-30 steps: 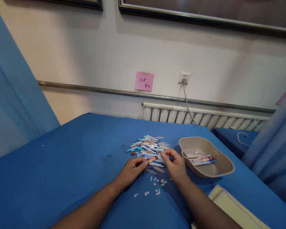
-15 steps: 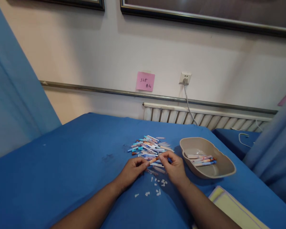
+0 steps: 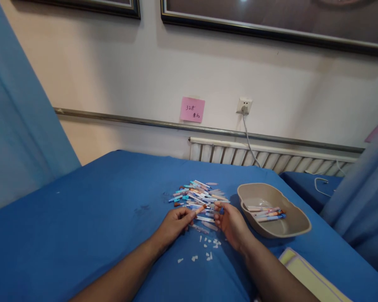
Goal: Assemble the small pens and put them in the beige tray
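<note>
My left hand [image 3: 173, 224] pinches a small orange-tipped pen [image 3: 201, 209] by its near end, just in front of a heap of several coloured pens [image 3: 197, 196] on the blue cloth [image 3: 91, 209]. My right hand [image 3: 231, 222] is beside the pen's tip, palm turned up and fingers curled; whether it holds anything is hidden. Small white bits [image 3: 208, 247] lie on the cloth below both hands. A tan tray [image 3: 294, 224] to the right holds several pens [image 3: 266, 213].
A pink note [image 3: 192, 109] and a wall socket [image 3: 243, 105] with a cable are on the wall, above a white radiator [image 3: 271, 155]. Blue curtains hang at left and right. A yellow-edged pad [image 3: 311, 277] lies at the lower right.
My right hand has let go of the pen's tip and turned palm up, moving slightly right. The left hand still holds the pen. The view tilted down a little.
</note>
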Motion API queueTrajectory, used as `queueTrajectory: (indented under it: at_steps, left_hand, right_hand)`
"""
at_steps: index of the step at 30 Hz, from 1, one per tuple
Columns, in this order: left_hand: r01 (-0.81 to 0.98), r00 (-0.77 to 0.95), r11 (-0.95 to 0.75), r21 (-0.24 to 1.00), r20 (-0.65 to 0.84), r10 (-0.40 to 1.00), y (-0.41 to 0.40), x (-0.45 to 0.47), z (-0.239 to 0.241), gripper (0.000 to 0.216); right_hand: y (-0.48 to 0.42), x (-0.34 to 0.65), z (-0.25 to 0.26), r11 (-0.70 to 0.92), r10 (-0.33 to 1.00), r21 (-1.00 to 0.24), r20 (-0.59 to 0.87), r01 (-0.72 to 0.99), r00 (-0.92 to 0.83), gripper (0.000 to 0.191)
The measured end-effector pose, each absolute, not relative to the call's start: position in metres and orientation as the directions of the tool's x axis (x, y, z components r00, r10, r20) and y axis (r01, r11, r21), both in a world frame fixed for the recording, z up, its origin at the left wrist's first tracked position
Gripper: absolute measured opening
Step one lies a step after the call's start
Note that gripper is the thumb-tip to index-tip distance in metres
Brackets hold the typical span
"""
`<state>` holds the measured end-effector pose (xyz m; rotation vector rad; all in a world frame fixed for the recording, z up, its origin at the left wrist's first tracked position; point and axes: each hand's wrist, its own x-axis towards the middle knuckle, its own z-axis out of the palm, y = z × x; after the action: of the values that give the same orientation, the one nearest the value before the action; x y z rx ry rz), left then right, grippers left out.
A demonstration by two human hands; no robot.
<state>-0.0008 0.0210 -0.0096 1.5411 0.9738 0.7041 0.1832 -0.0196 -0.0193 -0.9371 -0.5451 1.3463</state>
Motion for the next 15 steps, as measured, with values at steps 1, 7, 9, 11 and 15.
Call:
queueTrajectory:
  at_steps: [1, 7, 9, 11, 15]
  left_hand:
    - [0.211, 0.479, -0.031, 0.977, -0.076, 0.875, 0.021, -0.001, -0.01, 0.045]
    - [0.214, 0.482, -0.032, 0.976, -0.077, 0.873, 0.022, -0.001, -0.01, 0.044]
    - [0.212, 0.488, -0.043, 0.976, -0.068, 0.87, 0.022, -0.002, -0.011, 0.043]
    - [0.217, 0.492, -0.054, 0.975, -0.062, 0.868, 0.022, -0.002, -0.011, 0.043]
    - [0.242, 0.49, -0.077, 0.967, -0.054, 0.87, 0.025, -0.003, -0.014, 0.044]
  right_hand:
    - [-0.018, 0.185, -0.021, -0.063, 0.963, -0.796, -0.207, -0.603, 0.173, 0.017]
    - [-0.017, 0.189, -0.018, 0.013, 0.98, -0.771, -0.117, -0.637, 0.162, 0.024]
    - [-0.018, 0.188, -0.014, 0.023, 0.988, -0.775, -0.08, -0.631, 0.135, 0.028]
    - [-0.02, 0.187, -0.011, 0.022, 0.991, -0.783, -0.064, -0.622, 0.117, 0.032]
    - [-0.02, 0.189, -0.013, 0.024, 0.993, -0.782, -0.052, -0.623, 0.103, 0.029]
